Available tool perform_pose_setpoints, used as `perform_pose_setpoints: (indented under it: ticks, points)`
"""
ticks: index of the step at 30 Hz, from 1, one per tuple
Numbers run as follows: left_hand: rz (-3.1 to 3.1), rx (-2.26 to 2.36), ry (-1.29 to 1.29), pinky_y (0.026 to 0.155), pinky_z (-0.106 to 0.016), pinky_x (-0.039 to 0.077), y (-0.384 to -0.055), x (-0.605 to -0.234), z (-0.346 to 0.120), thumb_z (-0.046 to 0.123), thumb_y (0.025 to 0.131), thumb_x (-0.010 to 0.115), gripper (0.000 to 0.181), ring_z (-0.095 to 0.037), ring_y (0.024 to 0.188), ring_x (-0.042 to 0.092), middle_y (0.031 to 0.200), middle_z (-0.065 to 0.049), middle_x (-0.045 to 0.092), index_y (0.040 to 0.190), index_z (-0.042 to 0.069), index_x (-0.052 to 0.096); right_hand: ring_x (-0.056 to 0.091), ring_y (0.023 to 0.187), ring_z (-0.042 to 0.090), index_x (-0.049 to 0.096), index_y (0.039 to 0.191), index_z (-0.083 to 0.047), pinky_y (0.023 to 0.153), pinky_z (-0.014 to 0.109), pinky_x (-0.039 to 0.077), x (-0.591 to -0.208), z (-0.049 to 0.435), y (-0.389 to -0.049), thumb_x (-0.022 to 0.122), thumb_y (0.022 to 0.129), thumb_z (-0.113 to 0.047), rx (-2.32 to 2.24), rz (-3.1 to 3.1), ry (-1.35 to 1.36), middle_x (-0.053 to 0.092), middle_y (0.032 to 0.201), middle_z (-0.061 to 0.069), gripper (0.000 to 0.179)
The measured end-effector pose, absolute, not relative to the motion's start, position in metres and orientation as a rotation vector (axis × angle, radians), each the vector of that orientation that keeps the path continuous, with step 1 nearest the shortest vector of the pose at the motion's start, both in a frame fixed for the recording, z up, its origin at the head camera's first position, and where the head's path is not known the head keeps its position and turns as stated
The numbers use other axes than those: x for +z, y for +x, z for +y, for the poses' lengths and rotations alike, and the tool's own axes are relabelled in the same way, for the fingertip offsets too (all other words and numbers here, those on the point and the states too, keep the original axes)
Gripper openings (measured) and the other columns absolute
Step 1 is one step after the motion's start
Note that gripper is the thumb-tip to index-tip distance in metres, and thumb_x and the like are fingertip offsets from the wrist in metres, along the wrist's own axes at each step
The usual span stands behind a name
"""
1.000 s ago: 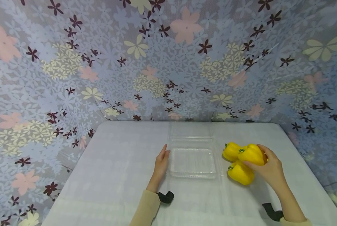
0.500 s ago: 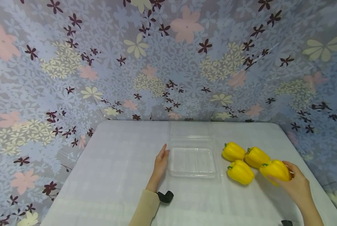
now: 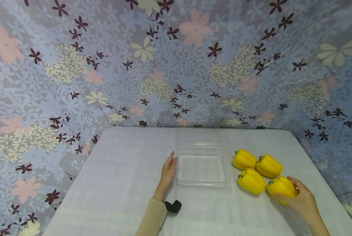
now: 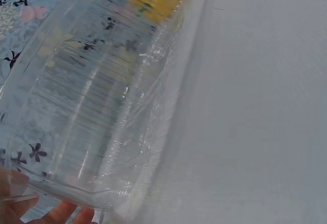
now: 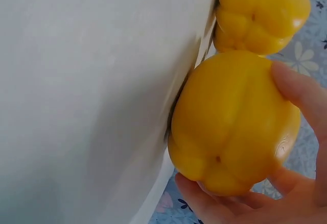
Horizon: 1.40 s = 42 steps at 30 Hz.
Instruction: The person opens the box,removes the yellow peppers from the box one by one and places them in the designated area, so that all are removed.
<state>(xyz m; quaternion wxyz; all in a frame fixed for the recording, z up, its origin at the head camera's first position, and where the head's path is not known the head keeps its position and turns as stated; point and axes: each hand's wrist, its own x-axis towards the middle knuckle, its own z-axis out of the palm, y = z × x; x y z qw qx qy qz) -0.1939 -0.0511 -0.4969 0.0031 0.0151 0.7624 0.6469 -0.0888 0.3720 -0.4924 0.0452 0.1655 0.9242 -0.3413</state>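
My right hand point(image 3: 304, 200) grips a yellow bell pepper point(image 3: 280, 188), thumb and fingers around its blunt end. In the right wrist view this bell pepper point(image 5: 232, 124) sits right against the white cloth. Three more peppers lie close by: a back left one point(image 3: 244, 159), a back right one point(image 3: 268, 166) and a front left one point(image 3: 251, 181). At the middle stands a clear plastic container point(image 3: 201, 168), its lid point(image 3: 199, 136) folded back toward the wall. My left hand point(image 3: 167, 170) touches the container's left edge with nearly straight fingers point(image 4: 61, 211); their tips are partly cut off.
A white cloth covers the table point(image 3: 120, 183). Behind it hangs a floral backdrop point(image 3: 164, 72). Beside the left sleeve point(image 3: 152, 214) a black wrist mount point(image 3: 173, 206) sticks out. The container holds no pepper.
My right hand set one pepper down at the back right, then drew another toward me, now beside the front left one. My left hand has stayed at the container.
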Motion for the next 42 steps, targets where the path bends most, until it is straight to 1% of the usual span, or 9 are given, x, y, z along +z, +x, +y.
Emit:
perform_pose_setpoints:
  ticks: [7,15,20,23,29,32,35,38,42]
  points:
    - [2.409,2.023,0.039,0.112,-0.053,0.032,-0.192,-0.491,-0.05,0.011,0.101,0.04,0.046,-0.043,0.128,0.046,0.13,-0.032,0.054,0.144,-0.006,0.034,0.031,0.12,0.057,0.023,0.141,0.012,0.096,0.07,0.031,-0.494,0.369,-0.093,0.075,0.079,-0.042,-1.026,2.864,0.458,0.028,0.136,0.043,0.097]
    - [2.403,2.03,0.029,0.112,-0.053,0.032,-0.194,-0.492,-0.05,0.01,0.101,0.04,0.046,-0.043,0.128,0.047,0.13,-0.032,0.053,0.143,-0.006,0.035,0.028,0.121,0.058,0.018,0.142,0.013,0.095,0.071,0.03,-0.493,0.37,-0.096,0.072,0.081,-0.044,-1.024,2.817,0.418,0.023,0.136,0.045,0.1]
    - [2.414,2.024,0.015,0.111,-0.053,0.033,-0.196,-0.495,-0.049,0.011,0.101,0.04,0.045,-0.042,0.128,0.047,0.131,-0.031,0.053,0.144,-0.005,0.036,0.03,0.119,0.058,0.018,0.141,0.015,0.095,0.071,0.03,-0.491,0.369,-0.096,0.071,0.081,-0.045,-1.002,2.828,0.402,0.024,0.134,0.045,0.1]
    - [2.418,2.019,0.007,0.111,-0.053,0.034,-0.199,-0.5,-0.049,0.011,0.101,0.04,0.045,-0.042,0.128,0.047,0.13,-0.031,0.054,0.143,-0.005,0.036,0.032,0.117,0.059,0.018,0.141,0.016,0.094,0.071,0.031,-0.491,0.369,-0.096,0.067,0.084,-0.049,-0.964,2.837,0.385,0.025,0.132,0.046,0.099]
    - [2.417,2.035,-0.001,0.112,-0.052,0.033,-0.213,-0.526,-0.052,0.018,0.102,0.042,0.046,-0.039,0.129,0.047,0.133,-0.028,0.054,0.144,0.001,0.037,0.038,0.11,0.058,0.022,0.139,0.019,0.088,0.068,0.038,-0.485,0.369,-0.097,0.057,0.092,-0.047,-0.939,2.941,0.346,0.03,0.128,0.047,0.088]
    - [2.446,1.995,-0.005,0.111,-0.051,0.036,-0.215,-0.526,-0.055,0.022,0.102,0.041,0.046,-0.037,0.128,0.05,0.133,-0.024,0.055,0.144,0.002,0.04,0.039,0.109,0.057,0.024,0.139,0.019,0.084,0.067,0.04,-0.479,0.367,-0.099,0.053,0.095,-0.042,-0.974,3.007,0.362,0.03,0.129,0.047,0.08]
    - [2.455,1.97,-0.016,0.11,-0.05,0.037,-0.217,-0.52,-0.059,0.024,0.102,0.041,0.046,-0.036,0.127,0.05,0.133,-0.022,0.056,0.143,0.003,0.042,0.036,0.111,0.057,0.026,0.138,0.018,0.085,0.069,0.037,-0.473,0.363,-0.104,0.05,0.097,-0.039,-0.998,3.067,0.38,0.03,0.129,0.047,0.074]
    - [2.481,1.974,0.005,0.11,-0.05,0.037,-0.219,-0.512,-0.063,0.022,0.102,0.041,0.046,-0.037,0.128,0.049,0.135,-0.023,0.054,0.142,0.0,0.041,0.032,0.115,0.058,0.027,0.138,0.017,0.09,0.071,0.033,-0.466,0.356,-0.113,0.048,0.099,-0.035,-1.021,3.128,0.346,0.028,0.131,0.046,0.069]
    - [2.587,1.946,-0.044,0.11,-0.049,0.037,-0.225,-0.503,-0.067,0.022,0.1,0.044,0.046,-0.036,0.131,0.047,0.138,-0.023,0.052,0.142,0.002,0.043,0.027,0.122,0.059,0.027,0.141,0.013,0.097,0.073,0.027,-0.456,0.338,-0.134,0.044,0.101,-0.032,-1.069,3.181,0.258,0.025,0.137,0.044,0.063]
